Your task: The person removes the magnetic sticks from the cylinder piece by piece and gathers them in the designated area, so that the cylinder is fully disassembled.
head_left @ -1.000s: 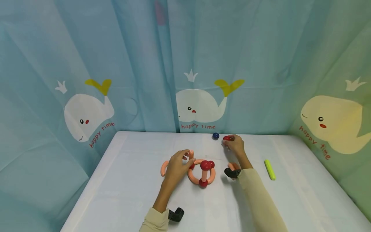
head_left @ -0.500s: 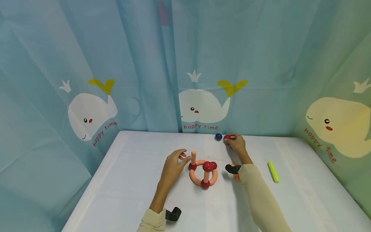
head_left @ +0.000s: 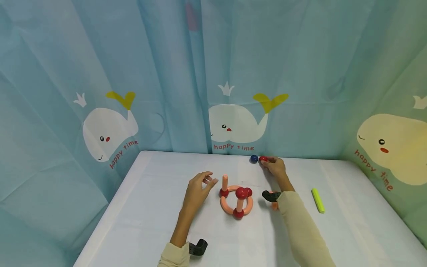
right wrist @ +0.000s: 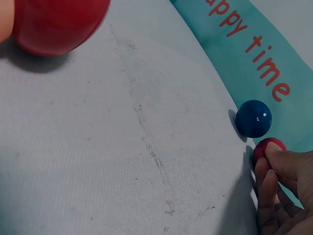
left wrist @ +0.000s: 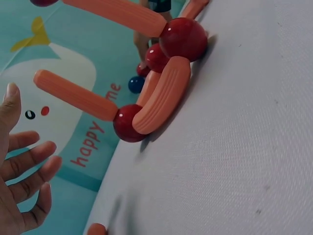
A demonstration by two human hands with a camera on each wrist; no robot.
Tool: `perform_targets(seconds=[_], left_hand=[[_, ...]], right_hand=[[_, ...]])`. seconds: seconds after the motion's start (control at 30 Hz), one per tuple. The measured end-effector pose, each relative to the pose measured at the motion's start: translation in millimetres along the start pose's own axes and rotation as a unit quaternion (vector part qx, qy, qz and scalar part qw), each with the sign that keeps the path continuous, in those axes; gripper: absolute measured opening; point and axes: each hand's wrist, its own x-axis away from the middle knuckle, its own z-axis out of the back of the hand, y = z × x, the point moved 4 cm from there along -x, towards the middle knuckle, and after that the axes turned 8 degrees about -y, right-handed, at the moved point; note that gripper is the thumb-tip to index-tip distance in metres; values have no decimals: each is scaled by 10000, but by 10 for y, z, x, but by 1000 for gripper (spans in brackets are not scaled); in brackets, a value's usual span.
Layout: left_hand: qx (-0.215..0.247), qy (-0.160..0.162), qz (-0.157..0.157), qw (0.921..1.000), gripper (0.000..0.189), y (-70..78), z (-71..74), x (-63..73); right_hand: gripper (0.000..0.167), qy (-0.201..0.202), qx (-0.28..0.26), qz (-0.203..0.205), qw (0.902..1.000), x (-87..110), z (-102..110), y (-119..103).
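At the back of the table, my right hand (head_left: 276,168) pinches a small red ball (right wrist: 264,148) between thumb and fingers. A dark blue ball (right wrist: 253,119) sits right beside it. My left hand (head_left: 196,193), fingers spread and relaxed, hovers left of a toy frame and holds nothing. The frame is a ring of curved orange sticks (left wrist: 164,98) joined by red balls (left wrist: 184,39). Two straight orange sticks rise from it: the left one (head_left: 225,182) has a bare top, while the front one (head_left: 240,205) carries a red ball (head_left: 241,193).
Orange pieces (head_left: 275,206) lie under my right wrist, partly hidden by the black wrist camera (head_left: 271,195). A yellow-green stick (head_left: 318,200) lies farther right. The tip of an orange piece (left wrist: 96,229) shows low in the left wrist view. A whale-print curtain (head_left: 173,74) hangs behind the table.
My left hand has come away from the upright orange stick and moved slightly left, its fingers loosened. My right hand stays at the red ball, which now sits closer to the blue one.
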Motion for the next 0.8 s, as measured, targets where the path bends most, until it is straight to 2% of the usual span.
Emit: perform_targets(seconds=[0.2,0.4,0.8], left_hand=[[8,21,-3,10000,43,-16,9,12],[56,149,-49,9999,38,-25,31,1],[72,165,-49,9998,42,-46,65,-19]], right_hand=[[49,44,-88,-170,9998,15,7,37],[51,19,-181,-131,9997,21,11,50],[51,-93,-403,-143,9990,-45,-5,39]])
